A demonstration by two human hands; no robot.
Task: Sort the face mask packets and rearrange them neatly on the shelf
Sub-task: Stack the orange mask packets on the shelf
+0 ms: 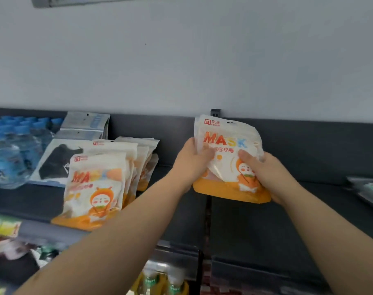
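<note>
Clamped from both sides on a small stack of mask packets [228,143]. Left hand [191,160] on the stack's left edge, thumb laid flat across the printed front, remaining fingers hidden behind. Right hand [266,173] on the lower right edge, thumb pressed over the cartoon figure, remaining fingers wrapped round the back, out of sight. Stack held upright between the hands, white front with MASK lettering towards the camera, orange band at the bottom, several packet edges visible at the top. Held over the dark shelf [256,226], just in front of its dark back panel; cannot tell whether the bottom edge touches the shelf. Well to the left of the left hand: a row of matching packets [96,188], standing and leaning back one against another, front one nearest the shelf edge. Touching that row on its far side: a flat packet with a black mask [55,160] pictured on it. Behind that, against the back panel: grey packets [85,124], stacked. Further left: water bottles [13,150] with blue caps, packed close together. Far to the right of the right hand, at the frame edge: another flat packet [371,192], blurred. Below both forearms, on a lower level: bottles [160,282] with pale tops, plus blurred goods [11,245] lower left. Above everything: plain pale wall [181,60].
</note>
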